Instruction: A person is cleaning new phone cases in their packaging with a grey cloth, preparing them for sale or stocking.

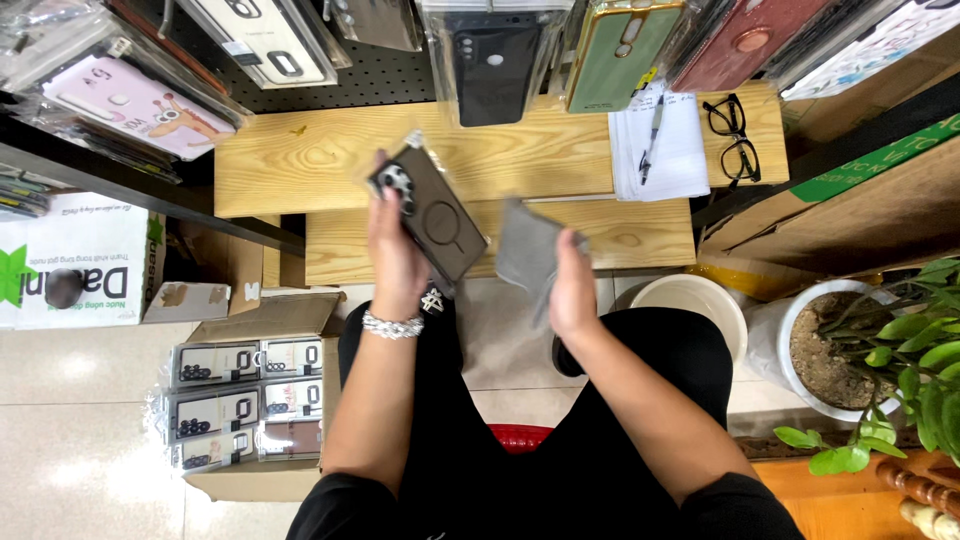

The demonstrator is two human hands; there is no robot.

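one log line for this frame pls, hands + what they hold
left hand: holds dark phone case | right hand: holds grey cloth | both raised over wooden shelf

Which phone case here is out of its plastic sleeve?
The dark brown case in the left hand, with a ring on its back. The cases hanging above, such as the green one, all sit in clear sleeves.
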